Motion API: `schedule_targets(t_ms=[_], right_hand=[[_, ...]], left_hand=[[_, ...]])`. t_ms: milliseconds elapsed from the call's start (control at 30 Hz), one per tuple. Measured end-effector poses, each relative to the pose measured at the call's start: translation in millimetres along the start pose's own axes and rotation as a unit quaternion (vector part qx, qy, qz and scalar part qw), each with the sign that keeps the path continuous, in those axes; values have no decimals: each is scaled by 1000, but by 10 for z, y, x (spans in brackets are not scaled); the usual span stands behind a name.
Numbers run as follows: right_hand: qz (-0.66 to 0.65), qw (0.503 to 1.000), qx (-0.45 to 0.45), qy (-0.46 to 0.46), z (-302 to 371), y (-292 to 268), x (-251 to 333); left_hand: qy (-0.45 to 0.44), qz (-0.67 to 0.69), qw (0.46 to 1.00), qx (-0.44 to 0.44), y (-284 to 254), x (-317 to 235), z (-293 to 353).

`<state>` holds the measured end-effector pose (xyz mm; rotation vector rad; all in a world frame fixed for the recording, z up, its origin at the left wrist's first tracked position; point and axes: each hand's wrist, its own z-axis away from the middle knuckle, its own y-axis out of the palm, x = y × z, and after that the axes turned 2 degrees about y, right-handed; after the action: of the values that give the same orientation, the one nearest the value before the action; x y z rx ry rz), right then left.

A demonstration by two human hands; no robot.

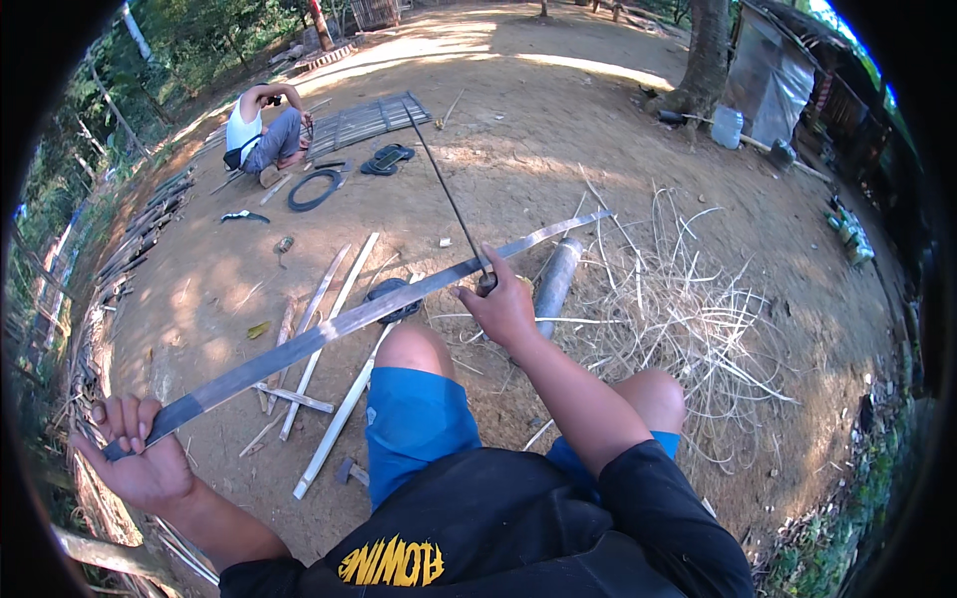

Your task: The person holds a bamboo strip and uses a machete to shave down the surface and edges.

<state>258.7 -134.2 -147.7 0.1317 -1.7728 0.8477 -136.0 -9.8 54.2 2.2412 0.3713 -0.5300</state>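
Observation:
A long, flat greyish strip [344, 324] runs from the lower left up to the right across my knees. My left hand [150, 463] has its fingers curled around the strip's near end, palm turned up. My right hand [503, 309] is closed on the dark grip of a long, thin, dark tool [446, 179], which points away from me and looks like a blade seen edge-on. The strip passes right by this hand; whether its fingers touch the strip, I cannot tell. Below the strip's far part, a grey tube-like piece [558, 279] lies on the ground.
Pale shavings [698, 344] lie heaped at right. Split wooden pieces [329, 344] and a hammer-like tool [349, 470] lie left of my knees. Farther off, a black coil [314, 189] lies near a person [264, 135] crouching beside a slatted panel [369, 125]. A tree trunk [703, 60] stands far right.

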Motion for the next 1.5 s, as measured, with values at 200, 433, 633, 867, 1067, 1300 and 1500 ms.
schedule_targets(t_ms=[200,433,633,867,1067,1300,1500], right_hand=[[-78,996,21,-25,35,239,102],[-145,987,19,-69,384,242,730],[-99,984,103,-111,635,154,649],[63,995,71,-10,664,-155,-432],[142,981,130,6,585,78,-644],[95,986,100,90,249,278,-1294],[82,985,154,15,180,312,-1039]], left_hand=[[89,24,992,91,75,-409,-30],[232,-165,956,-74,156,1467,590],[114,36,987,106,119,2416,590],[142,-89,986,-21,30,2362,752],[119,-121,985,-26,-60,2327,941],[82,-121,989,8,-113,2280,1092],[84,-112,989,41,-57,2326,1049]])
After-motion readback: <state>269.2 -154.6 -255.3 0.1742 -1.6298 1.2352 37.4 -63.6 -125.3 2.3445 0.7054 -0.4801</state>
